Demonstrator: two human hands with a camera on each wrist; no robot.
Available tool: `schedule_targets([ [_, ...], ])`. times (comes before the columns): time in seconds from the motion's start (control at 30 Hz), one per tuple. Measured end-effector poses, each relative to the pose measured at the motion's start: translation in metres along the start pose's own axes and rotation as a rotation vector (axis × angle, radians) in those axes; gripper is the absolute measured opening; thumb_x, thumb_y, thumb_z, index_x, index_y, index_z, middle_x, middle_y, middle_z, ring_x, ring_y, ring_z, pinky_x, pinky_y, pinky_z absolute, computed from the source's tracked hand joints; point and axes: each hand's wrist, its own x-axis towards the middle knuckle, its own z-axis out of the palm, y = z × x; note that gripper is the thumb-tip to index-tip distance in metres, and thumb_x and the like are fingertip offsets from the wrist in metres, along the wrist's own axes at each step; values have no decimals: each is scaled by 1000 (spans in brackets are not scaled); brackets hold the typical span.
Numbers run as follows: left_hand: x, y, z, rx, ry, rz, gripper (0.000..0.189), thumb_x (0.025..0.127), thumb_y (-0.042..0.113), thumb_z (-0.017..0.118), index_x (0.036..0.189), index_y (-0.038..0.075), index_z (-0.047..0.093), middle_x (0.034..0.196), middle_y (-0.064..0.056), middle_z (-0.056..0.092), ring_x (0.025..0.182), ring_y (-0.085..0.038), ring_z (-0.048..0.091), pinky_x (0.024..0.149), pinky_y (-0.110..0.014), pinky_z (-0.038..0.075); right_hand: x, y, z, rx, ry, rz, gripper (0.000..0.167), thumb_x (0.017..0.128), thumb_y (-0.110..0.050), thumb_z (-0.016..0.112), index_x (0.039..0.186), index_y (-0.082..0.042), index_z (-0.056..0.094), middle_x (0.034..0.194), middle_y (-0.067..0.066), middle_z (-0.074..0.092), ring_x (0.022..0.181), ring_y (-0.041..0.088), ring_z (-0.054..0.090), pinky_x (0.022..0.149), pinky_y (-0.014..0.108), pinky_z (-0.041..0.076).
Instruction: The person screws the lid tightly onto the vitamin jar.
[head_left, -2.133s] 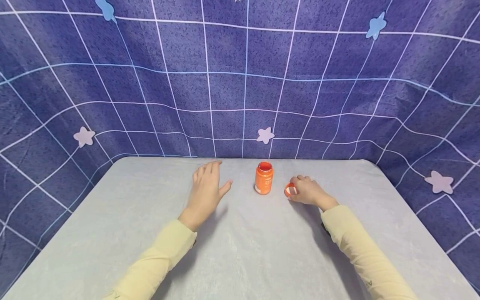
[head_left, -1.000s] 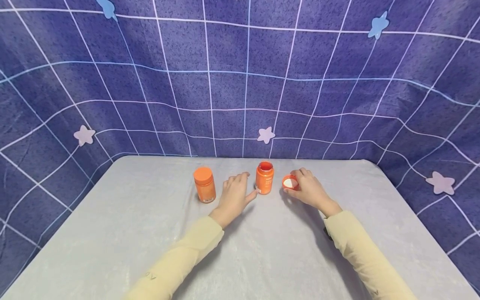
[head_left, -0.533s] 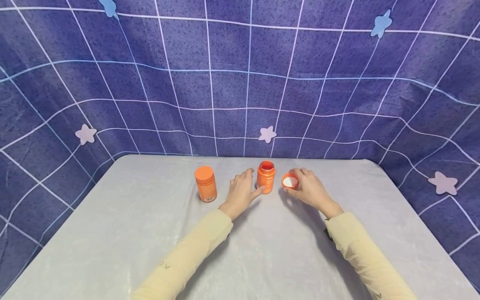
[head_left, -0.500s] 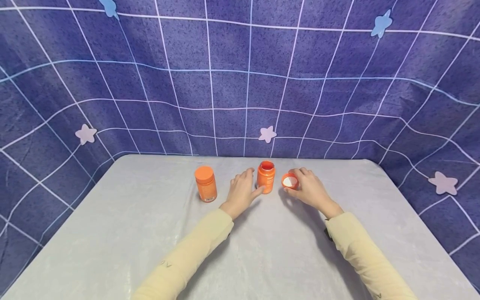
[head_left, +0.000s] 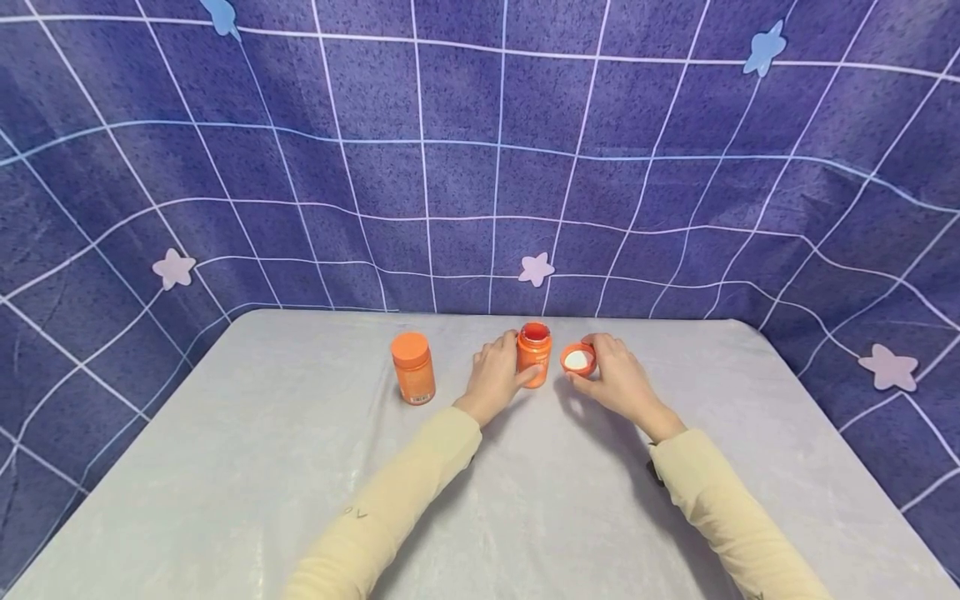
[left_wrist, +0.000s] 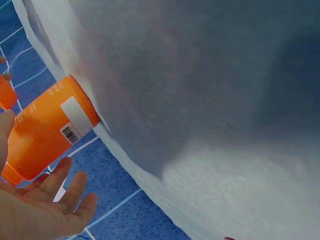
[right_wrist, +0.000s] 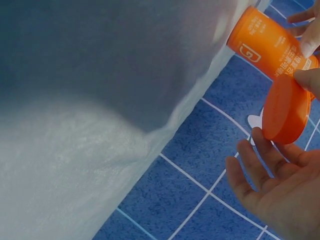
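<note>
My left hand [head_left: 497, 373] is at an uncapped orange bottle [head_left: 533, 360], which stands upright on the table. Its thumb lies across the bottle's front and the index finger reaches behind near the neck; the other fingers are spread loosely in the left wrist view. A white label with a barcode shows low on the bottle's side. Just to the right, my right hand [head_left: 618, 377] pinches an orange lid [right_wrist: 285, 110] between thumb and fingers. The lid's white inside faces up in the head view. A small gap separates lid and bottle.
A second orange bottle [head_left: 413, 369], with its lid on, stands upright to the left of my left hand. A pale grey cloth covers the table [head_left: 525, 517]. Behind it hangs a blue grid-patterned curtain [head_left: 465, 183] with star shapes.
My left hand has let go of the capped bottle at the left and moved right to the uncapped one. My right hand has tipped the lid so its inside faces up.
</note>
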Motion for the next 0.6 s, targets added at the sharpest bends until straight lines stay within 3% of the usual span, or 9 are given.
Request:
schedule_targets([
  [0.6,1,1,0,33,6,9,52,83,38,64,118,4,47,108,-10,62,94,-29,58,82,-41,43,-1,-2,0,10,66,-43,53,70,-25,75,112,-2,54,101,13,58,93,30,53,76,45,43],
])
